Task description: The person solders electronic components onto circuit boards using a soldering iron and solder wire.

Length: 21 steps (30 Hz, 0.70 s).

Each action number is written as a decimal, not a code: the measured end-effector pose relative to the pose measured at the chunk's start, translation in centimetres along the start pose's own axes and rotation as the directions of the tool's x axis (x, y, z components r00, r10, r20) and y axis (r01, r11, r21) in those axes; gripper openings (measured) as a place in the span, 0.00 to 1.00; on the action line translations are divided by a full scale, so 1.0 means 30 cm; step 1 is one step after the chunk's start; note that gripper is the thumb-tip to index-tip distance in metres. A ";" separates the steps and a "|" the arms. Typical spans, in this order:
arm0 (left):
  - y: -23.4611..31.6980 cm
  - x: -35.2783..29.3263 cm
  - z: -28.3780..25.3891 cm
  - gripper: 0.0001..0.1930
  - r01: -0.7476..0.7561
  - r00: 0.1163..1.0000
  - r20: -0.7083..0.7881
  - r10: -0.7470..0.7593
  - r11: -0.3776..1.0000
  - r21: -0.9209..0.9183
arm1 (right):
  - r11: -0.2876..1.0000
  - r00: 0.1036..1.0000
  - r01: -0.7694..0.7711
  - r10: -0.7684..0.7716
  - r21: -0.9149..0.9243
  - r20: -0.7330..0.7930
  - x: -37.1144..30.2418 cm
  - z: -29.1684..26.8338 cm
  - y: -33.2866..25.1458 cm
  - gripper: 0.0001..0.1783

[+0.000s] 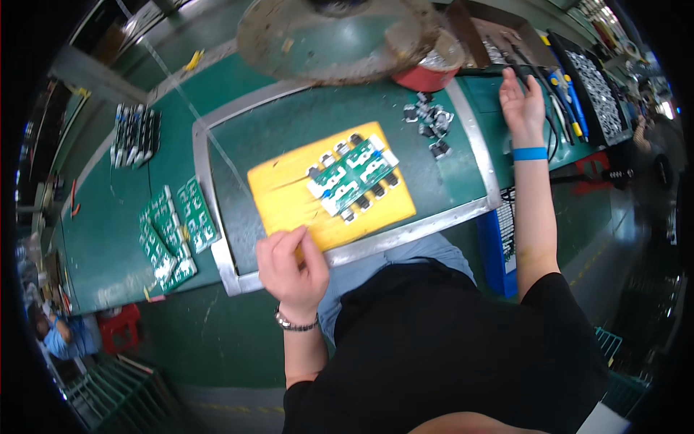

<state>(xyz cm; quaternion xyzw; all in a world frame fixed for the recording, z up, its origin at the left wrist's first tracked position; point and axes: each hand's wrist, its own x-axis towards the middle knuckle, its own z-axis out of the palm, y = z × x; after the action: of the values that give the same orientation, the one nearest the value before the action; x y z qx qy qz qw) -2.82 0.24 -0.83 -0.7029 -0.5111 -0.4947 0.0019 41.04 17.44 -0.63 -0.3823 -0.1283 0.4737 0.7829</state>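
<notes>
A green circuit board [354,176] with black and white parts along its long sides lies on a yellow board [282,192]. At the near left edge of the yellow board is my left hand [293,267], its fingers curled in; whatever they may hold is hidden. My right hand [522,108] is stretched out to the far right, palm up, with fingers and thumb apart. It is nearest to a black-handled tool with a cable [519,54], and I see nothing held in its palm. Small black-and-silver components [431,119] lie in a pile right of the yellow board.
More green circuit boards [170,235] lie at the left, with a stack of assembled boards [136,135] beyond them. A metal frame [473,137] borders the work area. Overhead is a round, dirty lamp or hood [336,43]. A red-rimmed bowl [430,76], blue-handled tools [575,108] and a black parts tray [596,87] stand right.
</notes>
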 end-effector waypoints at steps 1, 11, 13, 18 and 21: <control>0.001 0.002 0.006 0.11 0.021 0.999 0.028 -0.021 0.999 0.028 | 0.997 1.000 -0.013 0.015 0.079 -0.018 0.012 -0.015 0.000 0.24; -0.018 0.058 -0.060 0.14 0.055 0.996 0.056 -0.074 0.954 0.295 | 0.677 0.827 -0.562 0.460 0.475 0.323 -0.060 -0.046 -0.038 0.21; -0.011 0.076 -0.065 0.16 0.038 0.993 0.096 -0.063 0.970 0.240 | 0.826 0.812 -0.525 0.413 0.205 0.412 -0.148 0.009 0.025 0.20; 0.040 0.143 -0.035 0.28 -0.010 0.941 0.337 -0.032 0.993 0.121 | 0.647 0.597 0.398 0.357 -0.651 0.719 -0.535 0.254 0.180 0.24; 0.015 0.145 -0.008 0.32 -0.030 0.922 0.386 -0.011 0.994 0.101 | 0.217 0.378 0.848 0.393 -0.484 0.838 -0.576 0.311 0.214 0.33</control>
<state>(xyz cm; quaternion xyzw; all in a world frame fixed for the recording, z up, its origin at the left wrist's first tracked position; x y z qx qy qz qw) -2.71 3.03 2.55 -0.7880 -0.5232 -0.3190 -0.0595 22.71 9.05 3.84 -0.4144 -0.8395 0.2445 0.2524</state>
